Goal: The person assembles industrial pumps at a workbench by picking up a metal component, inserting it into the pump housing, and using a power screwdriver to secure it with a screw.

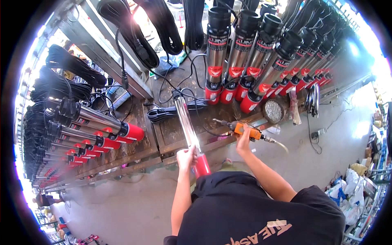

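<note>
A long submersible pump [188, 126] with a polished silver tube and a red end [201, 165] lies across the bench edge, the red end toward my body. My left hand [186, 157] is closed at the tube's left side, just above the red part; its fingertips are partly hidden. My right hand [243, 139] grips an orange power screwdriver [248, 130], its bit pointing left toward the pump without touching it. A pale hose [281, 145] trails from the tool's right end. Coiled black cable [163, 114] lies beside the pump's far end.
Several red-ended pumps [217, 53] stand upright at the back right, and more pumps [100, 128] lean in rows at the left. A round bowl of small metal pieces [273, 111] sits at the bench edge, near hanging metal strips [313, 100]. Black cable bundles [165, 28] hang overhead.
</note>
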